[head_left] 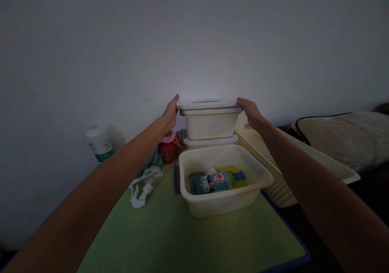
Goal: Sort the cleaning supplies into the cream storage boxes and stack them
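My left hand (171, 111) grips the left end of a white lid (209, 104), thumb up and fingers partly hidden below its edge. At the lid's right end, my right hand (249, 110) is closed on the edge, fingertips on top. The lid lies over the rim of a cream plastic box (199, 127). That box is stacked on a second lidded box (209, 143) against the wall. In front stands an open cream basin (225, 204) holding a blue-capped bottle (217, 182) on its side and something yellow.
On the green table (182, 240), a white spray nozzle (141, 196) lies at the left, near a red woven container (169, 153). A white bottle (99, 143) stands further left. To the right are a cream perforated basket (279, 188) and a beige cushion-like bundle (337, 139).
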Tool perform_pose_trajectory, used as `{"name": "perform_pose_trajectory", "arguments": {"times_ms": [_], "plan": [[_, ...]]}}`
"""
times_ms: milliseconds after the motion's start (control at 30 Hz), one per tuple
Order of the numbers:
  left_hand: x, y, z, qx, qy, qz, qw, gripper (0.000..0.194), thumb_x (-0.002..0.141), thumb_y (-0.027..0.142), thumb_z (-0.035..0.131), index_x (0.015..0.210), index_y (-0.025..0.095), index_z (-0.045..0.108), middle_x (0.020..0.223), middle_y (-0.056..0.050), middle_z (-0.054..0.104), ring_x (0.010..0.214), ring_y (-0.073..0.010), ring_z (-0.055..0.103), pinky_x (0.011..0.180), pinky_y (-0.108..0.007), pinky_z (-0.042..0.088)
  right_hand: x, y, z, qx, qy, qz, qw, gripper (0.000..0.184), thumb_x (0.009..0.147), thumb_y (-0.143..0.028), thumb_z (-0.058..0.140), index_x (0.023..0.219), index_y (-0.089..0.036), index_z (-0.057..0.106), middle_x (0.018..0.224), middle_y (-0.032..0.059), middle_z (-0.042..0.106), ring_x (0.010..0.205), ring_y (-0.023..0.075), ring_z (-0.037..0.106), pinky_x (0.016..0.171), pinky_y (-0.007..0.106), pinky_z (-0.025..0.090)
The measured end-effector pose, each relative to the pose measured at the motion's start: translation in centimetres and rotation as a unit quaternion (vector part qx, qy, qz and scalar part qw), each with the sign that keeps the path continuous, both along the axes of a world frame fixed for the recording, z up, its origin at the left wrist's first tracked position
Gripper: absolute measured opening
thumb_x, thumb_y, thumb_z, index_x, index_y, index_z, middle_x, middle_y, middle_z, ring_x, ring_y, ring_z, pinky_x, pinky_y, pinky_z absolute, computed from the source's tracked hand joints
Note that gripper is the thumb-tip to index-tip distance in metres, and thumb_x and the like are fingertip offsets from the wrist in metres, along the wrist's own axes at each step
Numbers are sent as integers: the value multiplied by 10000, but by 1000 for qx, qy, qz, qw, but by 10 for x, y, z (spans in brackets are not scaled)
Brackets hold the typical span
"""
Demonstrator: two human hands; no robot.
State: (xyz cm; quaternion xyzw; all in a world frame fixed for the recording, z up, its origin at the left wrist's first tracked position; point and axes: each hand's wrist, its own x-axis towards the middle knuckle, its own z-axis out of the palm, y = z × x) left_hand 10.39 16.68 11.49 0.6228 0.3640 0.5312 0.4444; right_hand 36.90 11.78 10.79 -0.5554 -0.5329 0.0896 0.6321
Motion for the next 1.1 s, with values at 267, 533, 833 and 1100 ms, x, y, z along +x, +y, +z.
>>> {"name": "perform_pose_trajectory", "arguments": {"times_ms": [267, 533, 833, 1100], "plan": [[6, -12, 13, -2, 0, 18, 1000, 419, 862, 503, 300, 1077, 221, 523, 1290, -60, 517, 1275, -208, 373, 1073, -440, 202, -8, -9, 10, 28, 29, -3, 999, 226, 820, -277, 552, 1014, -162, 574, 1059, 54, 593, 1001, 200, 534, 877, 413, 418], [-7, -48, 29, 60, -45, 1, 997, 394, 898, 462, 283, 1028, 225, 570, 1180, -33, 581, 1290, -233, 351, 1069, -492, 176, -7, -50, 24, 62, 31, 12, 998, 358, 762, -344, 527, 1106, -245, 521, 1205, 47, 537, 1103, 224, 481, 851, 430, 403], [-35, -108, 3, 40, -88, -35, 995, 421, 911, 386, 254, 1163, 191, 528, 1266, -53, 543, 1312, -234, 331, 1068, -527, 142, -22, -115, -2, 94, 37, 73, 992, 400, 773, -354, 504, 1160, -253, 484, 1328, 58, 470, 1206, 237, 445, 933, 412, 404], [-54, -147, -41, 85, -97, -79, 988, 437, 849, 456, 375, 1158, 214, 569, 1322, -46, 511, 1295, -246, 369, 1054, -464, 307, -32, -155, -45, 123, 35, 110, 986, 360, 792, -385, 551, 1141, -310, 514, 1345, 32, 468, 1230, 216, 441, 1000, 442, 371]]}}
